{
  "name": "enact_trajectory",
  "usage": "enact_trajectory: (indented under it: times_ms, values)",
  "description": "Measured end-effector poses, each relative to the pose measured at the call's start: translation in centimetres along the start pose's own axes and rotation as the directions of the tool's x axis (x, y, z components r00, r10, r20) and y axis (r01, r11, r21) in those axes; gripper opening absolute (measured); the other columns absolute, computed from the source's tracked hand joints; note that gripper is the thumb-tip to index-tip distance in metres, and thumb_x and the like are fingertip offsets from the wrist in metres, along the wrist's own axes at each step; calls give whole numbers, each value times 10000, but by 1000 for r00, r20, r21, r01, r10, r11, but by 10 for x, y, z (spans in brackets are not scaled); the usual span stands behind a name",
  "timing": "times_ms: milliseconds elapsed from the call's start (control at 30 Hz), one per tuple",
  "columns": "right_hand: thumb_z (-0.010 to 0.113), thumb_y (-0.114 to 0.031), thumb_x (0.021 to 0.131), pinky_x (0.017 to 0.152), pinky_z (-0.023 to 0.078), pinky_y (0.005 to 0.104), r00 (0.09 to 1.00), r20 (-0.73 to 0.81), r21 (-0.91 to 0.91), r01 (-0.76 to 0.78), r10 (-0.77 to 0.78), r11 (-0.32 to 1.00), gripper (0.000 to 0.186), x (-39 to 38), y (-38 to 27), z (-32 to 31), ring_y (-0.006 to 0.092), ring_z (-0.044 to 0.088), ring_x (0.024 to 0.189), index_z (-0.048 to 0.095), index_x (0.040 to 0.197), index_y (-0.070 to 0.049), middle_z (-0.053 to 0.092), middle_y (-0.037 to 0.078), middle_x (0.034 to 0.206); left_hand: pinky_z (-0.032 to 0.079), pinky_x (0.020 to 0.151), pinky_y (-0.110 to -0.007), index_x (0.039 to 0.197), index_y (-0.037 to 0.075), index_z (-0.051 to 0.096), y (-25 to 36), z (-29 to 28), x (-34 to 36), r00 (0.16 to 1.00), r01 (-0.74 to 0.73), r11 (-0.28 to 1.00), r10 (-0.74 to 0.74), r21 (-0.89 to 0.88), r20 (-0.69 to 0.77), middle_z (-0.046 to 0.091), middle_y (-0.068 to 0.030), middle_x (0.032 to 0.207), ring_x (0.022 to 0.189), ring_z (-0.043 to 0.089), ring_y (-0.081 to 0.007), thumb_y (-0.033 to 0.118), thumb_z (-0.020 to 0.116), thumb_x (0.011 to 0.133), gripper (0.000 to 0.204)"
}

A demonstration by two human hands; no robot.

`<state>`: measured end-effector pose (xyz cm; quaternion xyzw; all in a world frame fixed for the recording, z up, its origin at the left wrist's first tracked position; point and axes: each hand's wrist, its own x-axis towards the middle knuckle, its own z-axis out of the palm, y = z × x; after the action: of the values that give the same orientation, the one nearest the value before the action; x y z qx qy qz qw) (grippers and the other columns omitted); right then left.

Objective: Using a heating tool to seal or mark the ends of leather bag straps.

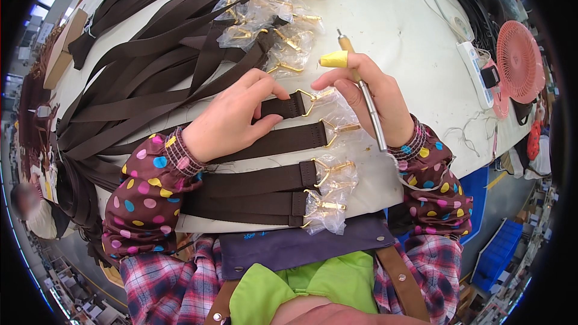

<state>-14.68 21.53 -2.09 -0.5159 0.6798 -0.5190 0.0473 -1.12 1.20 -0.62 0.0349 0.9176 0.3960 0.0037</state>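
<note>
Dark brown webbing straps lie side by side on the table, their stitched ends fitted with gold metal hooks in clear plastic wrap. My left hand (238, 114) is closed on one strap (286, 107), thumb and forefinger at its two edges just short of the gold hook (309, 102). My right hand (382, 99) grips a slim pen-shaped tool (372, 114) with a metal body and a cord at its lower end; the tip points up and away. Yellow tape (333, 59) wraps a right fingertip. Below my left hand lie more straps (265, 182).
More straps (144, 48) and wrapped hooks (265, 9) heap at the far left and middle of the white table (385, 18). At the right are a power strip (475, 75) and a pink fan (519, 60). Blue crates (498, 253) stand beyond the table's right edge.
</note>
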Motion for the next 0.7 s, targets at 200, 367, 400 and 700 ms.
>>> enact_trajectory:
  times_ms: [200,367,400,700]
  values:
    - [556,-142,958,670,498,249,980,131,374,-188,149,908,277,-4,3,12,119,620,737,551,1176,30,640,61,835,474,673,-335,942,71,576,-11,15,11,993,-73,997,69,39,92,535,-87,918,732,570,-222,125,708,789,210]
    - [650,-133,888,561,442,217,960,150,261,-268,235,927,171,-2,6,22,80,546,633,564,941,5,591,37,734,456,627,-337,866,44,578,-14,13,12,995,-3,999,8,-43,101,537,-93,849,694,566,-219,99,684,810,132]
    - [650,-133,888,561,442,217,960,151,262,-270,237,927,171,-3,7,24,80,546,633,564,941,5,591,37,734,456,627,-337,866,44,578,-13,13,12,995,-2,999,7,-45,103,537,-93,849,694,566,-219,99,684,810,132]
    - [650,-101,873,606,431,212,909,204,191,-401,363,896,212,-4,5,23,60,565,705,448,867,-36,583,22,761,450,598,-319,875,21,569,-13,14,13,997,29,995,-22,-95,78,555,-87,814,645,553,-193,97,651,841,117]
